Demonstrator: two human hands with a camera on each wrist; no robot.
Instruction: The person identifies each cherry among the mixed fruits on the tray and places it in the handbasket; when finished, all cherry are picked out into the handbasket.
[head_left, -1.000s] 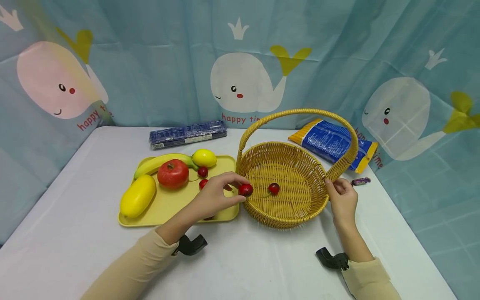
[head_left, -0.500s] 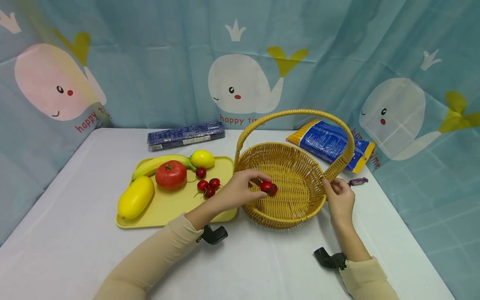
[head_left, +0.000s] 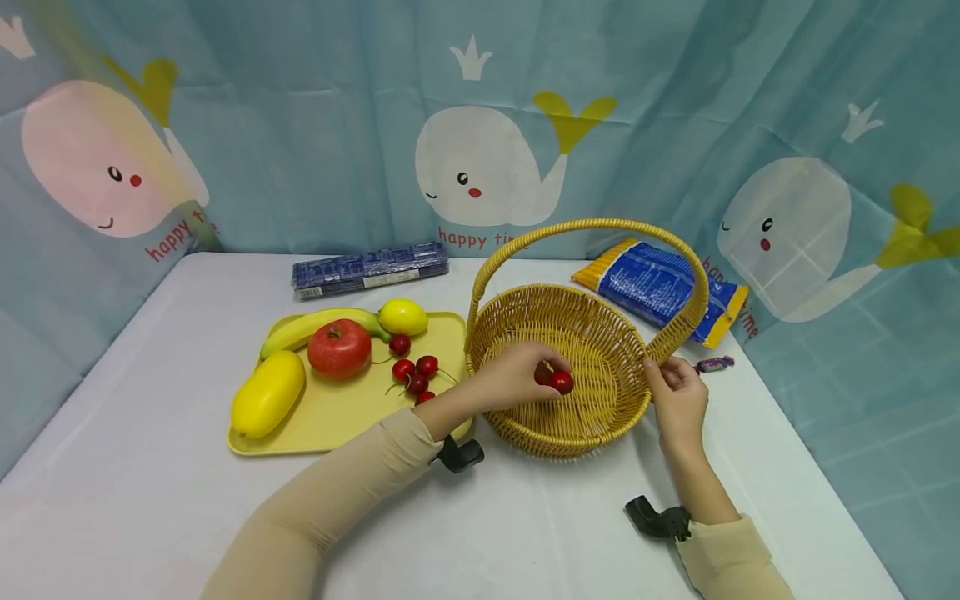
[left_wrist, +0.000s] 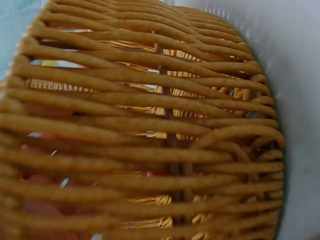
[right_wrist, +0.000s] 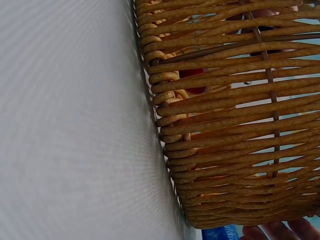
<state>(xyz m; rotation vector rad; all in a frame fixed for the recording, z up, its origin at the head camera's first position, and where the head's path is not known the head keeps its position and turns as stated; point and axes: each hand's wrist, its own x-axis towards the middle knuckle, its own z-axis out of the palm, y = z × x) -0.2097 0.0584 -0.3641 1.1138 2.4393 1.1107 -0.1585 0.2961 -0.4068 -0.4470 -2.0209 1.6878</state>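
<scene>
In the head view, my left hand (head_left: 519, 375) reaches over the near left rim of the wicker basket (head_left: 555, 437) and pinches a red cherry (head_left: 561, 382) low inside it. A darker cherry (head_left: 542, 372) shows partly behind the fingers. My right hand (head_left: 681, 398) grips the basket's right rim at the foot of its handle. Left of the basket, a yellow tray (head_left: 337, 433) bears an apple (head_left: 340, 348), a banana (head_left: 300, 331), a lemon (head_left: 403, 317), a yellow oval fruit (head_left: 268, 394) and several cherries (head_left: 403, 370). Basket weave fills both wrist views, with right fingertips (right_wrist: 280, 231) at the bottom edge.
A dark blue wrapped package (head_left: 371, 271) lies behind the tray. Behind the basket's right side is a blue and orange packet (head_left: 660, 287), with a purple wrapped candy (head_left: 715, 364) nearer. A whale-print curtain (head_left: 322, 150) borders the white table (head_left: 525, 533).
My left hand has carried the cherry rightward from the basket's left rim to deeper inside, near the other cherry. The right hand keeps its grip on the rim.
</scene>
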